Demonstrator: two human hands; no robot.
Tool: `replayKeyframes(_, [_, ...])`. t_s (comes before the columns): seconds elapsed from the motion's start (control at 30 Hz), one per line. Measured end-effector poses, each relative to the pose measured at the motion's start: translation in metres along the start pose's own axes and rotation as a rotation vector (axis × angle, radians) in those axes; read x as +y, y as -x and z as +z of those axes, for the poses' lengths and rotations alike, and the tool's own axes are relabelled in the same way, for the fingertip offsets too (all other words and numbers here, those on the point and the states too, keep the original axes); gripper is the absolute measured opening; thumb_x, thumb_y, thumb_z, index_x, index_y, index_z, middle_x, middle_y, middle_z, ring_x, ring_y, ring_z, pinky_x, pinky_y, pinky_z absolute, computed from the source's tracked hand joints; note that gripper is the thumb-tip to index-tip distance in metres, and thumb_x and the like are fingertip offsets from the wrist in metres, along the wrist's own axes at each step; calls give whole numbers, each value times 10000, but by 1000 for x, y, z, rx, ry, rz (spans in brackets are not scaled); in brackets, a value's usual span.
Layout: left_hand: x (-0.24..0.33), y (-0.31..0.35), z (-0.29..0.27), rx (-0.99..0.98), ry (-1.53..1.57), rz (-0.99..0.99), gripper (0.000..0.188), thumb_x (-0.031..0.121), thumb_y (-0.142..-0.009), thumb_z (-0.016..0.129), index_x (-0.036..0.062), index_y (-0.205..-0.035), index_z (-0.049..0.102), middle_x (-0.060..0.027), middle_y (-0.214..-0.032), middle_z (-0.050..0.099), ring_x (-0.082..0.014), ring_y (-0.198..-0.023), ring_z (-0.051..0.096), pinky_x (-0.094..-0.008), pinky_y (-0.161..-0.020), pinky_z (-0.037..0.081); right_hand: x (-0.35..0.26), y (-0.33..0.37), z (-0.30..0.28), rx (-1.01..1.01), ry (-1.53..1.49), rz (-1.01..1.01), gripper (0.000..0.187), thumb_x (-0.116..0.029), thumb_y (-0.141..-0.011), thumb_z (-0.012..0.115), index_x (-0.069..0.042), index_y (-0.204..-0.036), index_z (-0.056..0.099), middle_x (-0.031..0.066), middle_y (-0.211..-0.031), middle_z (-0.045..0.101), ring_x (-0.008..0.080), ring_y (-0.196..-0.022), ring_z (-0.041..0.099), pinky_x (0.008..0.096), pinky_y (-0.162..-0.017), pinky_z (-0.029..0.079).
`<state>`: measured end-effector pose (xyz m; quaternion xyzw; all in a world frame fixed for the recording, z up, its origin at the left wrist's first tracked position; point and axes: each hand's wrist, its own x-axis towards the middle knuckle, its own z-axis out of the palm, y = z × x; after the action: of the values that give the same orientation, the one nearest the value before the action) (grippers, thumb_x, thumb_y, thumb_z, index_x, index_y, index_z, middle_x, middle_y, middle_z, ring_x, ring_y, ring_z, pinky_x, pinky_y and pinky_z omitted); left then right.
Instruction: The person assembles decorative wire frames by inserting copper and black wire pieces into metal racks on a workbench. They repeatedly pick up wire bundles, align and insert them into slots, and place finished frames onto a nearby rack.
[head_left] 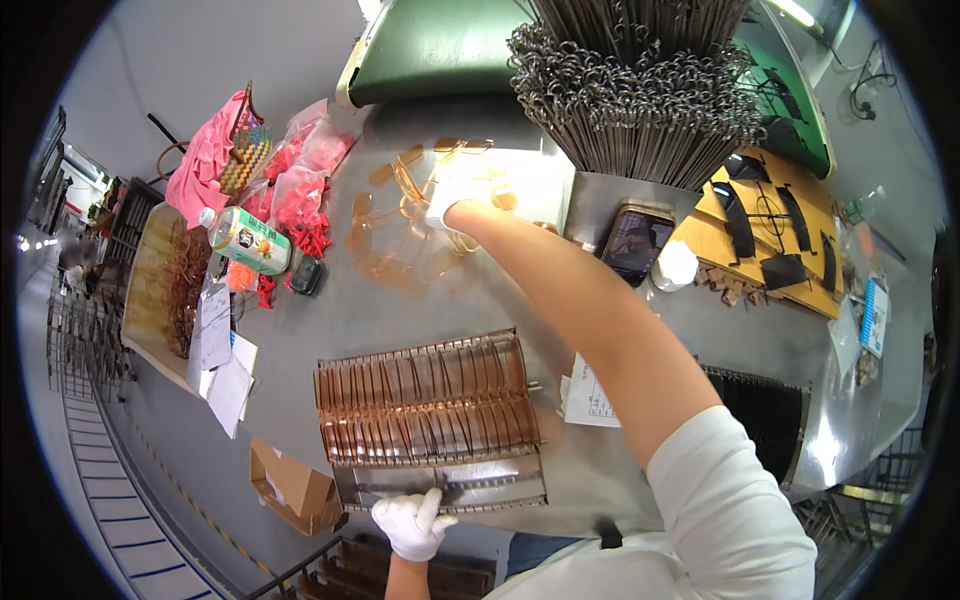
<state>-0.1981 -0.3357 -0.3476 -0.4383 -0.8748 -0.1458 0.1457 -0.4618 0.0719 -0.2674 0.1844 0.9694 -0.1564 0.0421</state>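
My right hand [447,206], in a white glove, reaches across the metal table into a brightly lit spot. Glare washes out its fingers, and whether they grip anything cannot be seen. Thin amber spectacle frames [405,180] lie beside it, and more amber pieces [384,265] are spread to its left. My left hand [412,524], also gloved, is at the near edge of a metal rack [440,505], its fingers curled together; what they hold, if anything, is too small to name. Brown translucent pieces [425,395] stand in rows in the rack's far part.
A tall bundle of hooked metal rods [640,110] stands at the back. Right of my forearm are a phone [637,243], a white round item [675,266] and a dark rack [765,420]. Leftward are a bottle [250,240], red pieces in bags [300,195] and a bin [150,290].
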Motion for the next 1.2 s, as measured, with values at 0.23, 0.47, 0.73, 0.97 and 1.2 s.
replayKeyframes(0.23, [-13, -35, -2, 49, 84, 5, 419, 583, -995, 546, 200, -1041, 711, -4, -858, 612, -259, -801, 589, -443, -753, 411, -13, 117, -57, -123, -304, -263, 320, -222, -890, 618, 29, -1043, 744, 280, -1024, 728, 417, -974, 714, 472, -879, 567])
replayKeyframes(0.47, [21, -38, -12, 102, 309, -172, 246, 143, -832, 752, 137, -1077, 727, -87, -1155, 645, -331, -1099, 578, -474, -986, 429, -24, 245, -14, -88, -522, -324, 248, -187, -933, 598, 15, -1076, 590, 286, -1007, 686, 465, -985, 687, 520, -891, 542])
replayKeyframes(0.73, [119, -24, -11, 117, 532, 109, 294, 50, -837, 710, 99, -1126, 696, -147, -1191, 658, -372, -1075, 652, -488, -961, 529, -38, 258, 27, -79, -354, -309, 230, -119, -929, 575, 28, -1104, 606, 296, -1065, 694, 453, -992, 712, 527, -854, 575])
replayKeyframes(0.97, [172, -61, -12, -50, 689, 347, 360, 26, -805, 722, 61, -1161, 687, -159, -1212, 657, -378, -1046, 656, -474, -911, 541, -32, 266, 7, 28, -335, -326, 214, -85, -915, 590, 1, -1111, 602, 270, -1124, 682, 427, -1015, 716, 520, -834, 587])
replayKeyframes(1.2, [202, -63, 18, -203, 751, 334, 441, 115, -831, 767, 53, -1255, 665, -150, -1177, 666, -355, -1013, 659, -432, -886, 548, 112, 309, -94, 117, -259, -217, 275, -258, -919, 556, -39, -1025, 684, 225, -1020, 732, 397, -997, 719, 499, -885, 570])
